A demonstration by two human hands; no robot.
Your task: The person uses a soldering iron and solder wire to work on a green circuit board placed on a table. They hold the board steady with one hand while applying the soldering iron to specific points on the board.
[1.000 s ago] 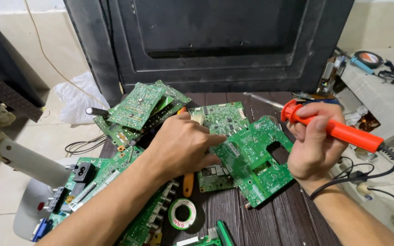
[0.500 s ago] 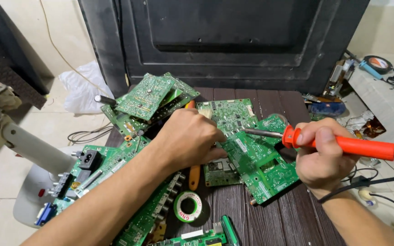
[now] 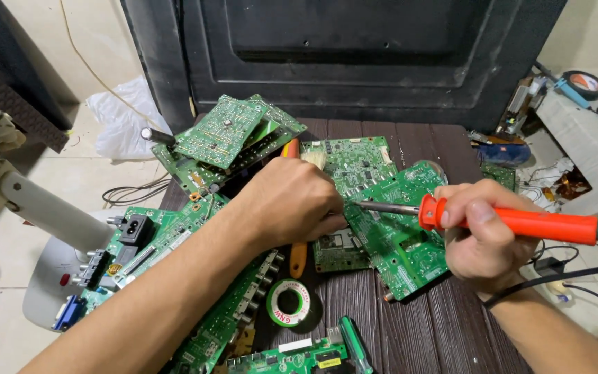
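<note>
- Right hand (image 3: 482, 232), 4 o'clock of frame centre: fist clamped on the orange handle of a soldering iron (image 3: 493, 218), shaft level, metal tip pointing toward 9 o'clock.
- Iron tip sits over a green circuit board (image 3: 399, 242), meeting the left hand's fingertips there.
- Left hand (image 3: 292, 204), frame centre: fingers curled together, pressed down on the board's left edge; whether it pinches anything, cannot tell.
- Under the left hand: orange-handled tool (image 3: 297, 257), partly hidden.
- 6 o'clock of left hand: solder spool (image 3: 288, 303) on the dark wooden tabletop (image 3: 444, 325).
- 11 o'clock: stacked green boards (image 3: 223, 135).
- 12 o'clock, beyond the tabletop: black panel (image 3: 340, 48).
</note>
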